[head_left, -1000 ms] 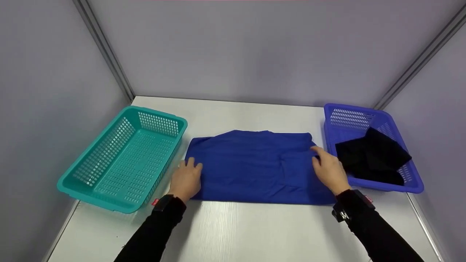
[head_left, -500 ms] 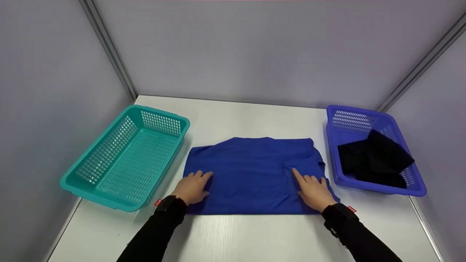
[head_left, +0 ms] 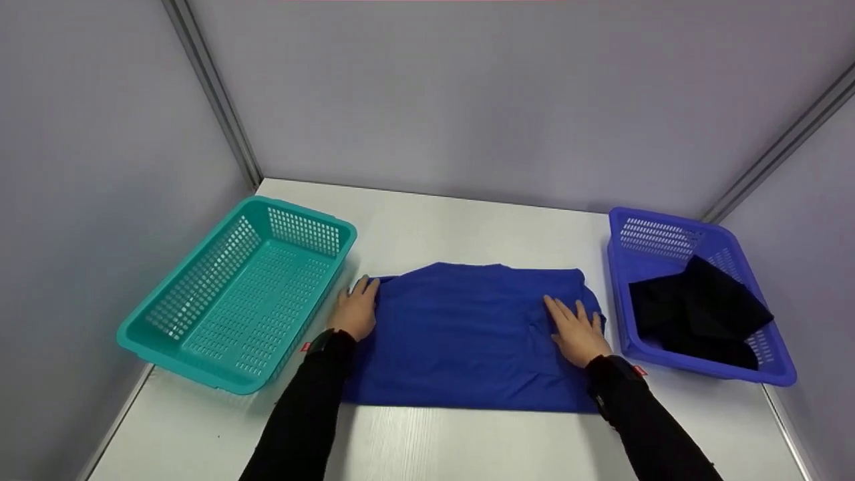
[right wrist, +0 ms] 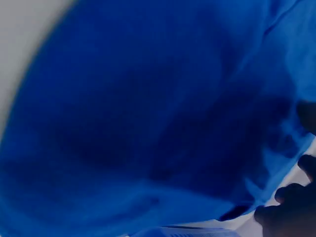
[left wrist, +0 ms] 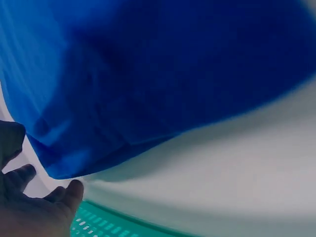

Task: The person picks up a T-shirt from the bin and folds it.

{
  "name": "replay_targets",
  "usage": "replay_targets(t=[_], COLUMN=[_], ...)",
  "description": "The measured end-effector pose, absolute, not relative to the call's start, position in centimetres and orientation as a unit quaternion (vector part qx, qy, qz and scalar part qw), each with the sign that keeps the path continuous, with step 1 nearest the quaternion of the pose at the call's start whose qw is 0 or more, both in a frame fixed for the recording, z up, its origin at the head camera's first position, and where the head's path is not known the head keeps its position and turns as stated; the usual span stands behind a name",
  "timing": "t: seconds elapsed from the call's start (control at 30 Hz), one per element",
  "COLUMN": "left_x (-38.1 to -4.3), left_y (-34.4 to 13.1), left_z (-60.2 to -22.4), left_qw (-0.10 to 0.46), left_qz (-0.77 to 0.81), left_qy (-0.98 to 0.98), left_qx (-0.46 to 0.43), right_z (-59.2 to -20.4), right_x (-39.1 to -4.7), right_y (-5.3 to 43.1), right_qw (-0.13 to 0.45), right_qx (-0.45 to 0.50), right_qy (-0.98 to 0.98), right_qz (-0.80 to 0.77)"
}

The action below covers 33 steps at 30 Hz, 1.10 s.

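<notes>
A folded blue garment [head_left: 461, 334], lightly wrinkled, lies flat between the hands in the head view. At its far left corner is my left hand [head_left: 354, 312], fingers stretched forward along the edge. The left wrist view shows that hand's spread fingers [left wrist: 74, 195] beside the garment's corner, apart from the cloth there. Over the right part of the garment lies my right hand [head_left: 580, 337], its fingers extended and spread. In the right wrist view, the right fingers [right wrist: 284, 219] show beside the garment's edge and the cloth fills most of the picture.
A teal plastic basket [head_left: 150, 357] stands left of the garment, close to my left hand. On the right, a blue-purple basket [head_left: 624, 267] holds black cloth [head_left: 695, 307]. Grey panels [head_left: 467, 100] enclose the white table [head_left: 414, 441] at the back and sides.
The garment has shifted toward me. My left hand went from the left side to the far left corner. My right hand moved from the right edge inward onto the cloth.
</notes>
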<state>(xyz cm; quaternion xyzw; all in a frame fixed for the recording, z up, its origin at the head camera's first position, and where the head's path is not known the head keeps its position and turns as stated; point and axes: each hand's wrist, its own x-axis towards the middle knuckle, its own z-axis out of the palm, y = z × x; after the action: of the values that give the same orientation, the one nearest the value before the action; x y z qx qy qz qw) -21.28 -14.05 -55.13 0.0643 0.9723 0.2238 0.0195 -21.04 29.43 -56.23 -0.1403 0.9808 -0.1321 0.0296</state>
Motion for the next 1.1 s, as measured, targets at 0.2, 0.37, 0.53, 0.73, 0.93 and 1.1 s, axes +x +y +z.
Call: replay_targets(t=[0.2, 0.37, 0.53, 0.73, 0.93, 1.1], left_x=[-22.6, -23.3, -23.7, -23.7, -23.3, -23.4], left_y=[-14.3, -14.7, -14.5, -13.8, -13.3, -12.6], left_z=[-55.6, -55.6, -55.1, -54.3, -53.8, -53.3], left_qw=[0.071, 0.062, 0.060, 0.025, 0.008, 0.041], left_qz=[0.194, 0.193, 0.246, 0.309, 0.406, 0.456], left_qy=[0.978, 0.979, 0.967, 0.949, 0.910, 0.885], left_qx=[0.016, 0.018, 0.024, 0.048, 0.084, 0.079], right_z=[-55.8, -54.6, -53.6, -54.4, -55.4, -56.5], right_x=[-22.2, -23.4, -24.9, -26.5, -26.3, -26.4], right_y=[29.3, 29.4, 29.9, 29.9, 29.4, 29.6], right_qw=[0.066, 0.117, 0.151, 0.116, 0.066, -0.023], right_qx=[-0.103, -0.105, -0.104, -0.055, -0.041, -0.064], right_qy=[0.988, 0.984, 0.973, 0.974, 0.990, 0.994], right_qz=[-0.094, -0.086, -0.144, -0.184, -0.117, -0.090])
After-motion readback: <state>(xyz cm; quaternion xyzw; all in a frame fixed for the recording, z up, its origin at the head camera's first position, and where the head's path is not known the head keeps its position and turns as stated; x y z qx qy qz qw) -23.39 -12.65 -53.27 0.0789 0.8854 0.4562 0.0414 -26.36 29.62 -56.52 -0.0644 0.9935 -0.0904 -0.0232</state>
